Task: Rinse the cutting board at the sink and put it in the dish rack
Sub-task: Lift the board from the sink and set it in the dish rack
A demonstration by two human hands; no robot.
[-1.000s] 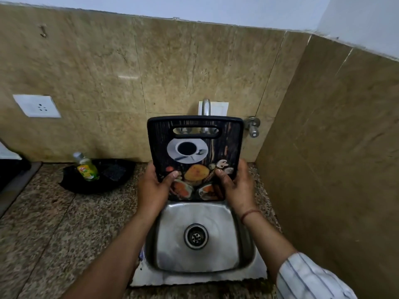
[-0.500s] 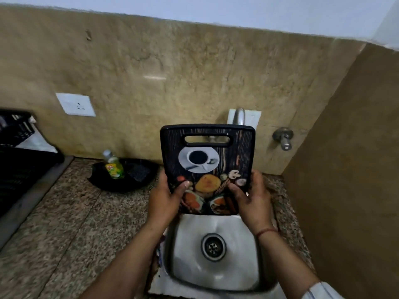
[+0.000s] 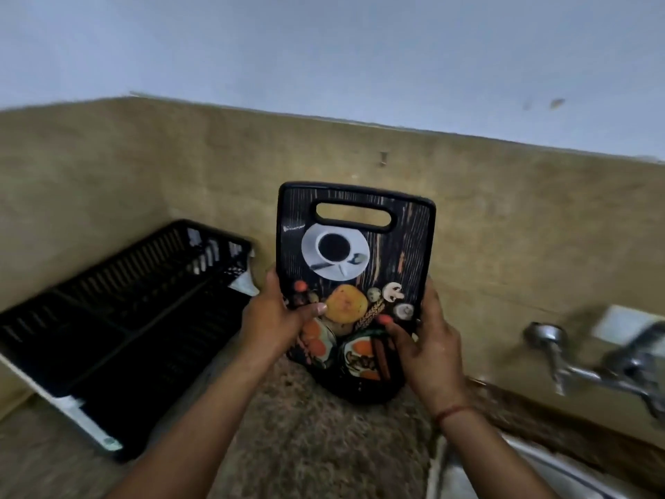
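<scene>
Both hands hold the board upright above the tabletop.

The left hand (image 3: 273, 318) and right hand (image 3: 428, 347) clamp the lower side edges of the board (image 3: 354, 268), thumbs across its printed face, handle slot at the top. It is in the air over the speckled tabletop (image 3: 306, 441), between the black rack (image 3: 118, 325) on the left and the tap (image 3: 590, 361) and sink (image 3: 532, 473) on the right.
</scene>
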